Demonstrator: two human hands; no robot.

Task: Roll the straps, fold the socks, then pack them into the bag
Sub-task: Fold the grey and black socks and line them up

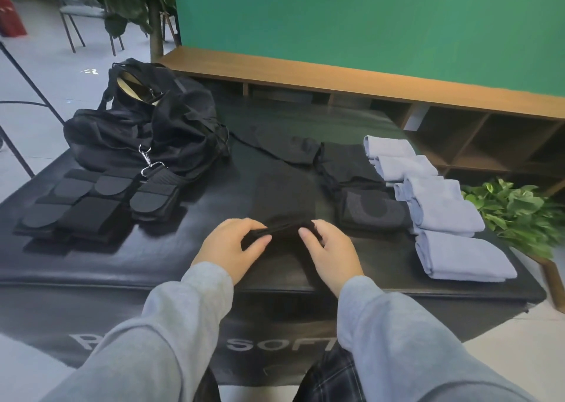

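My left hand point(232, 244) and right hand point(328, 253) pinch the near edge of the black sock point(284, 206); soft, light, limp, I judge; best held at both corners, folding toward twelve o'clock.

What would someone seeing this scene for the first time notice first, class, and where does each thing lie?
Most striking are the two hands at the near centre, the left hand and right hand, both pinching the near end of a black sock on the dark mat. Next comes the row of folded blue socks along the right edge. At the far left slumps an open black bag, with black straps before it.
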